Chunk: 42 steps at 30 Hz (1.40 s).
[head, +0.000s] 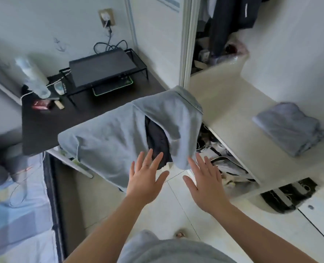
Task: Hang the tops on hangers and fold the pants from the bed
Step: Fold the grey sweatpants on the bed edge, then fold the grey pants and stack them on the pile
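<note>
A folded grey garment (115,137) sits in mid-view, above the floor, with a dark cloth (158,141) showing through a gap in it. What bears it up is hidden. My left hand (146,177) is flat with straight, spread fingers, its fingertips at the garment's near edge. My right hand (204,179) is also flat and spread, just below the garment's right corner. Neither hand grips anything. Another folded grey garment (288,128) lies on the white wardrobe shelf (231,111) at the right. A strip of the bed (15,215) with blue patterned bedding shows at lower left.
A dark desk (43,126) at the left carries a laptop on a wire stand (102,71), a plastic bottle (33,76) and small items. Dark clothes (231,21) hang inside the open wardrobe. Shoes and bags (225,164) fill the lower compartment. White tiled floor (176,211) lies below.
</note>
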{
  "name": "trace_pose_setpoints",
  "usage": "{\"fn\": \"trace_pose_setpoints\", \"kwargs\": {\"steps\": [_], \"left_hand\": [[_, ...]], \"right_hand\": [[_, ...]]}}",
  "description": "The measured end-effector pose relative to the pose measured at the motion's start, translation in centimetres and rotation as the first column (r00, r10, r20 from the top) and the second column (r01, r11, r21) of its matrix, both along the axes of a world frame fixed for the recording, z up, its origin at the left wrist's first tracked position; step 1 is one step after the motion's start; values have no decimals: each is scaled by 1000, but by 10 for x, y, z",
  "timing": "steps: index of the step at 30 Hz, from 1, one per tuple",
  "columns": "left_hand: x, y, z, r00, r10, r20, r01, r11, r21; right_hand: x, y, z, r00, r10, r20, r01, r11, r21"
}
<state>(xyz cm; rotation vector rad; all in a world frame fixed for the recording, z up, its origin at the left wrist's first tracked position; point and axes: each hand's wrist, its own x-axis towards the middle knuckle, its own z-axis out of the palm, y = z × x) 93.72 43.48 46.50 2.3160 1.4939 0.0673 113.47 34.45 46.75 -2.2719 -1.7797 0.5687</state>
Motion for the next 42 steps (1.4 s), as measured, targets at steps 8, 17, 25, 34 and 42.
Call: {"fn": "trace_pose_setpoints", "kwargs": {"steps": [8, 17, 25, 34, 42], "left_hand": [[-152, -85, 11, 924, 383, -7, -383, 923, 27], [-309, -262, 16, 686, 727, -21, -724, 685, 75], [-408, -461, 22, 358, 932, -56, -931, 361, 57], [-457, -601, 13, -77, 997, -22, -997, -77, -12], [-515, -617, 4, -289, 957, -29, -957, -290, -21]], "right_hand": [[-127, -4, 5, 912, 405, -61, -405, 914, 4], [-303, -84, 12, 664, 746, -50, -746, 665, 23], [-449, -204, 5, 368, 928, -67, -929, 370, 27], [-570, -292, -4, -38, 997, -68, -999, -38, -8], [-680, -291, -4, -257, 965, -45, -966, -257, 3]]}}
